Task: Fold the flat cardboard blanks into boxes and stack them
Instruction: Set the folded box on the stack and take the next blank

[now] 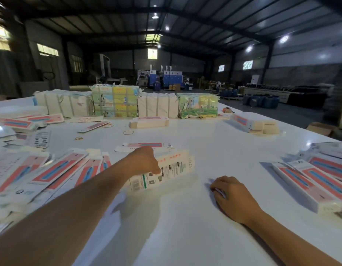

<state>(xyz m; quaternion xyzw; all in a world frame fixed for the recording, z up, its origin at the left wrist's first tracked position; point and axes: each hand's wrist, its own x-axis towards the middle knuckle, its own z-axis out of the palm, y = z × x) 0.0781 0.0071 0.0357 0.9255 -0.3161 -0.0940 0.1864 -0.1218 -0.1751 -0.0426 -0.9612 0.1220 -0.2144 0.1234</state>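
Near the middle of the glossy white surface, the left hand grips a long printed box, fingers curled over its top edge, thumb pressed on the side panel, while the right hand rests beside it on the surface, fingers loosely bent, holding nothing. That box looks like thin coated card: light, hollow, easy to crush, probably slick, so it wants a hold along the creased edges, not the middle of a panel. Flat blanks, pink and blue striped, fan out along the left edge; folded boxes lie at the right edge. One blank lies just beyond the left hand, with rubber bands scattered farther back.
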